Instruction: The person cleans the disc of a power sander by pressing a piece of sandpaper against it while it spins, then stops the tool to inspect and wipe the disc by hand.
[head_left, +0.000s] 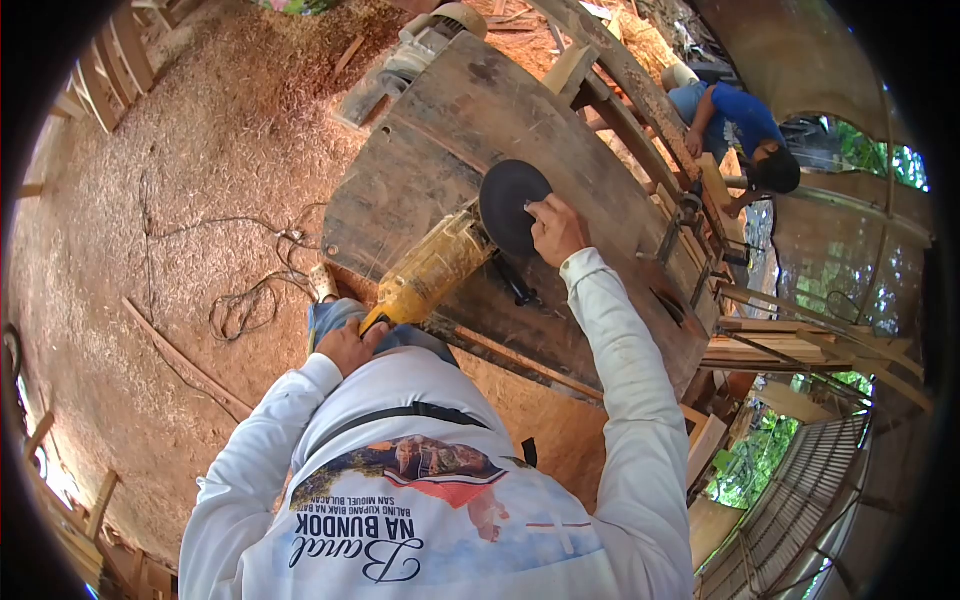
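Note:
A yellow, dust-covered power grinder (430, 268) lies across the near edge of the worn wooden table (400, 180). My left hand (348, 346) is wrapped round its rear end, close to my waist. At the front of the tool is a large black disc (508, 205), facing up. My right hand (556, 230) is at the disc's centre, its fingers pinched together over the middle; what they hold there is too small to name. A black side handle (518, 288) sticks out from the tool's head over the tabletop.
An electric motor (440, 32) stands at the table's far left corner. A co-worker in blue (745, 118) bends over a wooden frame at the upper right. A cable (245, 300) lies coiled on the shaving-covered ground. Planks (770, 345) are stacked at the right.

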